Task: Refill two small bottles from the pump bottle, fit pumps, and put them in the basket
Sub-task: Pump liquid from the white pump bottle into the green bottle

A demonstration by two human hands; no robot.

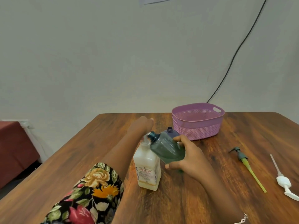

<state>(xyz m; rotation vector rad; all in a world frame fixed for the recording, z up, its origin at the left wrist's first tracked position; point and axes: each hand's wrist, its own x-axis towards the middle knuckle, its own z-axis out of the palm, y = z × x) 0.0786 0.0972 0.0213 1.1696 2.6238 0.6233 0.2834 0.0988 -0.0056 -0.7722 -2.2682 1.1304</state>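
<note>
Floral sleeve first, on the left arm reaching forward over the wooden counter. The left hand sits on top of the white pump bottle, which stands upright near the counter's middle. Its fingers are hidden behind the knuckles and blurred, so I cannot tell whether they curl round the pump head or press flat on it.

The right hand grips a teal small bottle – tilted, its open neck at the pump bottle's spout. Just behind it stands a purple small bottle, upright and uncapped, close in front of the lilac basket.

Off to the right two loose pumps lie flat on the counter – a grey one with a yellow-green tube, and a white one near the edge.
</note>
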